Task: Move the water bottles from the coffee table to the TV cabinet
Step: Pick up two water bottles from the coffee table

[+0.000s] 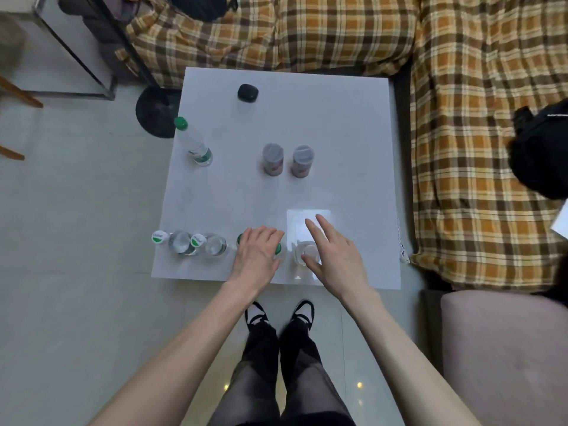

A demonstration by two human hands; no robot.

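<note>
Several water bottles stand on the white coffee table (338, 133). A tall green-capped bottle (196, 146) is at the left edge. Two bottles with white-and-green caps (181, 242) (215, 245) stand at the near left corner. My left hand (256, 256) lies flat over green-capped bottles (278, 249) at the near edge, fingers extended, and hides most of them. My right hand (333, 256) is spread open beside and over a clear white-capped bottle (304, 252), thumb touching it. The TV cabinet is out of view.
Two grey-lidded cans (273, 159) (302, 161) stand mid-table and a small black case (247, 93) at the far side. A plaid-covered sofa (476, 149) wraps the back and right. A grey stool (504, 348) is near right and a black round base (156, 113) at the table's left.
</note>
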